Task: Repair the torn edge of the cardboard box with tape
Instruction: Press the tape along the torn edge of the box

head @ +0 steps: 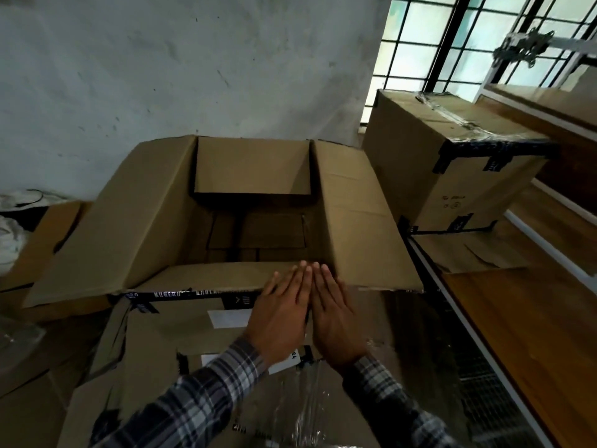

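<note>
A large brown cardboard box (155, 215) stands in front of me with all its top flaps spread apart. My left hand (282, 313) and my right hand (332, 313) lie flat side by side, fingers straight and close together, pressed on the box's near top edge and front wall. Their fingertips reach the near flap (210, 274). Neither hand holds anything. A black printed band (181, 294) runs along the near edge left of my hands. Clear shiny film or tape (310, 392) lies on the front wall below my wrists. I see no tape roll.
A second taped box (452, 163) sits at the right, on flat cardboard by a wooden frame (529, 318). Loose cardboard (42, 240) lies to the left, with white cloth behind it. A grey wall and a barred window (436, 43) close the back.
</note>
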### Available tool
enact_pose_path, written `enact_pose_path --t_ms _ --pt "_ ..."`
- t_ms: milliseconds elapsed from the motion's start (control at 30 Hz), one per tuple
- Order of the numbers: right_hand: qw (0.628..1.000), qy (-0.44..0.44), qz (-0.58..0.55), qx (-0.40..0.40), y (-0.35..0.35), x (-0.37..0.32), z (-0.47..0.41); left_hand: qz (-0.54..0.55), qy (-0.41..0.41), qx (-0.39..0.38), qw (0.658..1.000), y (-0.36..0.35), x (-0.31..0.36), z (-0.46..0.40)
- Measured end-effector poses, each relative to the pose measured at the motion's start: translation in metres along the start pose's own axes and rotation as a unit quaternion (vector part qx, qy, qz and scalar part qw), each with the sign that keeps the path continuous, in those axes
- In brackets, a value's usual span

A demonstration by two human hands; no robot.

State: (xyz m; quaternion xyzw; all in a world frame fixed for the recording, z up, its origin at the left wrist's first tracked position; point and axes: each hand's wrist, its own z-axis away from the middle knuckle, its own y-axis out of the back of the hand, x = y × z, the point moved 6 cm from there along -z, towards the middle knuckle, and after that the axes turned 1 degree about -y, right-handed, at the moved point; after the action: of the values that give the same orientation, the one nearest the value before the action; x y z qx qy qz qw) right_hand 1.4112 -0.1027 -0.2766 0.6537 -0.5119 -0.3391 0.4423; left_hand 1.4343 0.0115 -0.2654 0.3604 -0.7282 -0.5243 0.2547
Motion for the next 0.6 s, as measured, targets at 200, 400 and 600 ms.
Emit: enact_pose_path --t_ms 200,400,600 --pt "0.996 -0.049 0.064 0.032 0.005 0.031 0.017 -0.055 0.026 -0.041 0.997 -0.008 -0.024 0.025" --pt "0.997 -0.062 -0.007 0.038 0.013 0.035 -0.001 0.080 0.094 -0.080 0.989 0.030 -0.049 -0.003" --pt "0.996 -0.076 -0.050 -0.001 0.012 0.058 -0.011 0.144 0.162 -0.291 0.932 -0.011 -0.105 -0.080"
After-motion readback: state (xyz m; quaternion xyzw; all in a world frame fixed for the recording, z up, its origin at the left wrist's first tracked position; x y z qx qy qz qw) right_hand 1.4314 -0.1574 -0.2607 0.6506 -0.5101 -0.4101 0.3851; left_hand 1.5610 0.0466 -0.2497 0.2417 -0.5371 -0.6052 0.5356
